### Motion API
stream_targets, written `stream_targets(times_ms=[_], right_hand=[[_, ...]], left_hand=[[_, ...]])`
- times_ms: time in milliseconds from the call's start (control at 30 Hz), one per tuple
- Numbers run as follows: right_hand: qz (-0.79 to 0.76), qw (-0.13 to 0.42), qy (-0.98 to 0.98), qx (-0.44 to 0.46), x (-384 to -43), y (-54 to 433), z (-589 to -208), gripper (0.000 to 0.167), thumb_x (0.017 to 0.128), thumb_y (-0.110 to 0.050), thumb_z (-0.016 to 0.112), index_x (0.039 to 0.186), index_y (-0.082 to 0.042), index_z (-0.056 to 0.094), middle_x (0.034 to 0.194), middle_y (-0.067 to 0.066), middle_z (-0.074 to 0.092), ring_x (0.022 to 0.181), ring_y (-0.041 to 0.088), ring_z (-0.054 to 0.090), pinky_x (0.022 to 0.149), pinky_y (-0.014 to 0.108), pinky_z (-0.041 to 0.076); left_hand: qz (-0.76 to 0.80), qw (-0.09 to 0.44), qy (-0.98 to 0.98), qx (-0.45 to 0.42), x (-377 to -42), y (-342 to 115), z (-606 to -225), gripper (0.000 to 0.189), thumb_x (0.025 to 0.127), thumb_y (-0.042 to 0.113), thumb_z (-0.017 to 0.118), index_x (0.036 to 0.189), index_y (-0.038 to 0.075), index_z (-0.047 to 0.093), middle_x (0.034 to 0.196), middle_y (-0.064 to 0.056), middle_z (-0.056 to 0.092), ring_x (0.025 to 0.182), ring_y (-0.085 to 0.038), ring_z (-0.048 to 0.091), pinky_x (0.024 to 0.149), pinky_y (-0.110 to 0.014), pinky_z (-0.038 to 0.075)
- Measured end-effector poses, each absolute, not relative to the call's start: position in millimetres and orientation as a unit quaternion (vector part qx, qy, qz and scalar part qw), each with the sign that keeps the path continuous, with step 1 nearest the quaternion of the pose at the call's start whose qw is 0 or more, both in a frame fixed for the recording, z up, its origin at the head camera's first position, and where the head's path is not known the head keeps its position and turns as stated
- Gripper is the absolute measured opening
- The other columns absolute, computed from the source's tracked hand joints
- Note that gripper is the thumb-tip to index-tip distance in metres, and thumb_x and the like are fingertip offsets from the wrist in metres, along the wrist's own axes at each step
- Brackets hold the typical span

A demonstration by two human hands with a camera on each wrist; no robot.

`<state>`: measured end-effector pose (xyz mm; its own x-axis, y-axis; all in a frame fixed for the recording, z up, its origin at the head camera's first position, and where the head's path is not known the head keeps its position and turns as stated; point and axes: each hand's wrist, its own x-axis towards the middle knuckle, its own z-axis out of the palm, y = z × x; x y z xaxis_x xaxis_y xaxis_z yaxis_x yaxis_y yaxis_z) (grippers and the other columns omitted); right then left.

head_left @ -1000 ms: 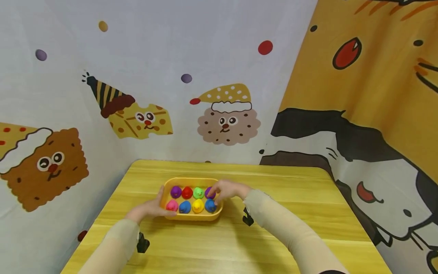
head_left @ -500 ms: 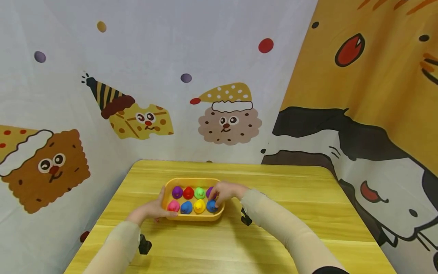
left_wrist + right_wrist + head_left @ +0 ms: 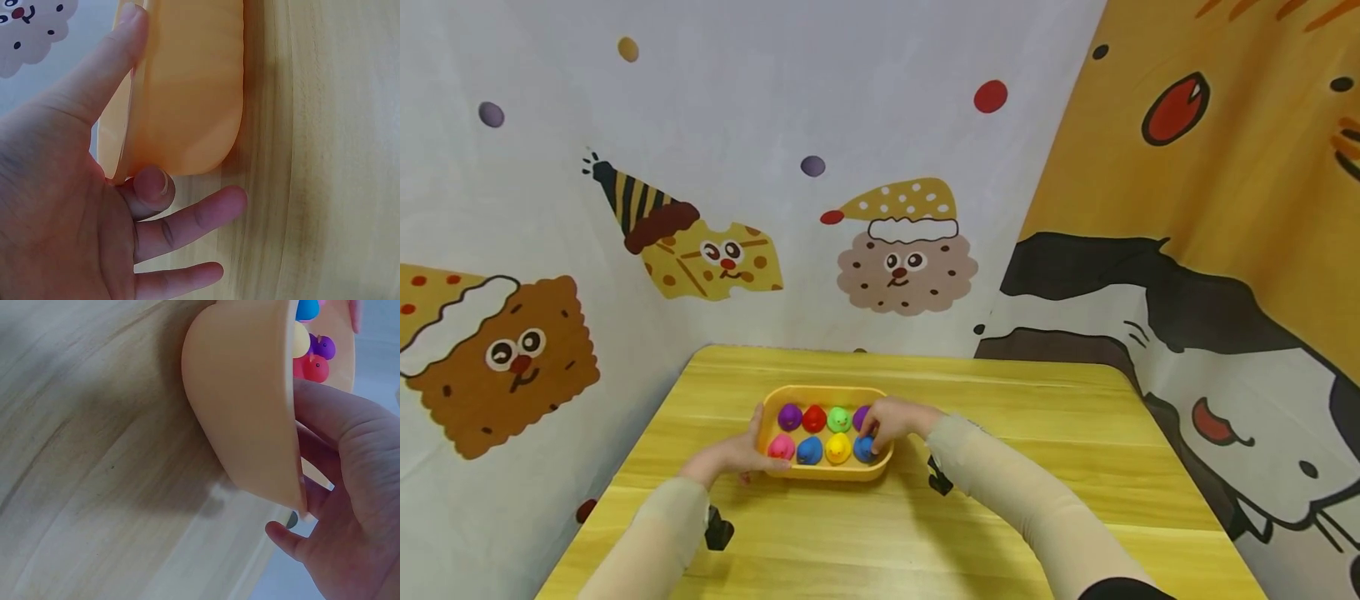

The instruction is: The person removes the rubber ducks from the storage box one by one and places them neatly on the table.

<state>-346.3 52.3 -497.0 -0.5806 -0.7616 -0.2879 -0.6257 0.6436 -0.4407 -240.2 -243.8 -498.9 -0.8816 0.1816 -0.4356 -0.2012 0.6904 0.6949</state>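
Note:
A yellow plastic tray (image 3: pixel 820 472) on the table holds several small toy ducks in two rows. At its left end my left hand (image 3: pixel 733 458) steadies it. The left thumb (image 3: pixel 106 65) lies straight along the front rim, while two lower fingers extend free below the tray. My right hand (image 3: pixel 895 421) reaches over the right end, with thumb and fingers pinching the front-right blue duck (image 3: pixel 862 451). Behind that duck, a purple duck (image 3: pixel 859 416) is partly covered by the fingers. In the right wrist view the tray wall hides the fingertips.
Beside the blue duck sits a yellow duck (image 3: pixel 838 448), then another blue duck (image 3: pixel 809 451) and a pink duck (image 3: pixel 781 447). The back row has green (image 3: pixel 839 419), red (image 3: pixel 814 419) and purple ducks. A wooden table (image 3: pixel 1000 467) meets a printed cloth backdrop (image 3: pixel 737 125).
My right fingers have come down and closed in on the front-right blue duck. The left hand stays at the tray's left end. The head view has shifted slightly.

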Motion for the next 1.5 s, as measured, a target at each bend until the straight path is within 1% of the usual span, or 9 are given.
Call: stream_targets(times_ms=[200,367,467,600,767,933,1167,1367,1500], right_hand=[[-0.138,0.209,0.885,-0.393,-345.3,51.7,-499.2,0.027,0.074,-0.016,0.085,0.100,-0.013,0.078,0.096,-0.007,0.071,0.084,0.003,0.059,0.078,0.020,0.046],[-0.131,0.181,0.890,-0.398,-342.7,53.0,-501.5,0.024,0.073,-0.019,0.085,0.096,-0.015,0.078,0.095,-0.008,0.071,0.085,0.005,0.058,0.079,0.022,0.045],[-0.131,0.174,0.889,-0.402,-341.5,53.4,-500.4,0.022,0.073,-0.019,0.085,0.094,-0.014,0.078,0.095,-0.007,0.070,0.085,0.006,0.057,0.079,0.023,0.045],[-0.145,0.184,0.887,-0.397,-340.8,55.6,-496.9,0.021,0.074,-0.017,0.085,0.093,-0.012,0.077,0.093,-0.007,0.070,0.082,0.006,0.057,0.076,0.023,0.046],[-0.177,0.201,0.879,-0.395,-341.7,58.5,-491.6,0.021,0.075,-0.011,0.083,0.095,-0.008,0.076,0.091,-0.004,0.069,0.080,0.005,0.057,0.075,0.021,0.047],[-0.195,0.213,0.871,-0.398,-341.1,60.8,-481.1,0.023,0.076,-0.007,0.080,0.098,-0.004,0.075,0.091,-0.001,0.069,0.081,0.007,0.058,0.073,0.022,0.049],[-0.206,0.224,0.873,-0.382,-336.8,64.2,-469.8,0.021,0.079,-0.008,0.078,0.100,-0.006,0.075,0.092,-0.003,0.068,0.082,0.008,0.058,0.071,0.023,0.049],[-0.229,0.216,0.872,-0.376,-337.6,68.6,-459.3,0.022,0.080,-0.007,0.078,0.101,-0.004,0.074,0.095,0.000,0.069,0.079,0.008,0.059,0.069,0.023,0.049],[-0.233,0.212,0.875,-0.369,-340.2,73.0,-449.6,0.024,0.080,-0.009,0.078,0.103,-0.004,0.074,0.099,0.001,0.070,0.079,0.008,0.060,0.069,0.022,0.050]], left_hand=[[0.393,0.241,0.887,-0.007,-239.3,-243.0,-496.6,0.129,0.080,0.039,0.080,0.149,0.007,-0.025,0.135,-0.036,0.034,0.058,-0.024,0.047,0.063,-0.042,0.052],[0.399,0.240,0.885,-0.002,-239.8,-243.3,-498.0,0.131,0.079,0.039,0.080,0.149,0.007,-0.026,0.140,-0.042,0.027,0.057,-0.022,0.046,0.062,-0.041,0.052],[0.404,0.241,0.882,0.000,-240.4,-244.3,-499.6,0.132,0.079,0.039,0.080,0.148,0.007,-0.027,0.142,-0.043,0.023,0.060,-0.024,0.048,0.062,-0.040,0.052],[0.406,0.243,0.881,0.004,-241.1,-244.0,-499.9,0.132,0.079,0.039,0.080,0.148,0.007,-0.028,0.144,-0.044,0.019,0.064,-0.026,0.051,0.063,-0.041,0.053],[0.403,0.244,0.882,0.001,-240.2,-242.1,-498.0,0.131,0.080,0.038,0.080,0.148,0.007,-0.027,0.144,-0.042,0.020,0.060,-0.024,0.048,0.063,-0.042,0.052],[0.402,0.248,0.881,-0.005,-238.6,-241.5,-496.3,0.129,0.081,0.038,0.079,0.148,0.007,-0.027,0.144,-0.039,0.021,0.060,-0.024,0.046,0.061,-0.039,0.051],[0.414,0.255,0.874,-0.006,-236.8,-242.2,-499.9,0.129,0.081,0.036,0.079,0.148,0.008,-0.028,0.148,-0.041,0.011,0.069,-0.029,0.051,0.066,-0.044,0.053],[0.414,0.267,0.870,0.007,-237.7,-242.7,-498.4,0.130,0.082,0.042,0.077,0.146,0.008,-0.031,0.148,-0.040,0.009,0.067,-0.026,0.049,0.067,-0.040,0.052],[0.417,0.270,0.868,0.011,-239.6,-242.9,-496.8,0.129,0.083,0.040,0.076,0.146,0.008,-0.032,0.150,-0.040,0.001,0.075,-0.029,0.052,0.069,-0.041,0.053]])
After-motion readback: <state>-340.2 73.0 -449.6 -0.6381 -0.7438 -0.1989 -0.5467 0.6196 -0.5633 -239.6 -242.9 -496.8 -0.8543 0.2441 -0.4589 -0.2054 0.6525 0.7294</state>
